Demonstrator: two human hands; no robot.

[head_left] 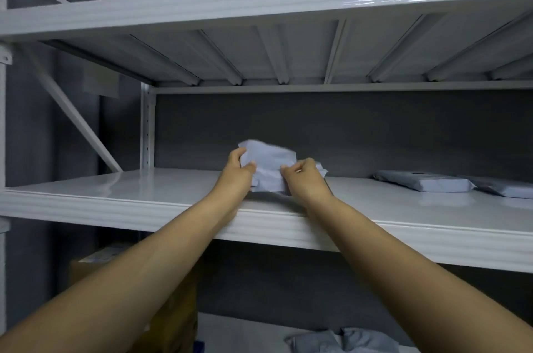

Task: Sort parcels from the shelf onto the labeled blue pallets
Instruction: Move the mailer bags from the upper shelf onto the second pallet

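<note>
- Two grips hold one white parcel (266,163), tilted up over the middle shelf (144,194).
- Left grip (240,171) curls round its left edge; right grip (302,176) pinches its right side.
- Grey parcels (424,183) lie flat on the same shelf, well apart to the right.

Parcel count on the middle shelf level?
3. Centre parcel, gripped by left hand and right hand; second parcel and third parcel at right. More may lie off-frame.

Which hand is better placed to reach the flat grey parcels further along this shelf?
Right: the right hand is nearer the grey parcels, though it and the left hand grip the white parcel.
</note>
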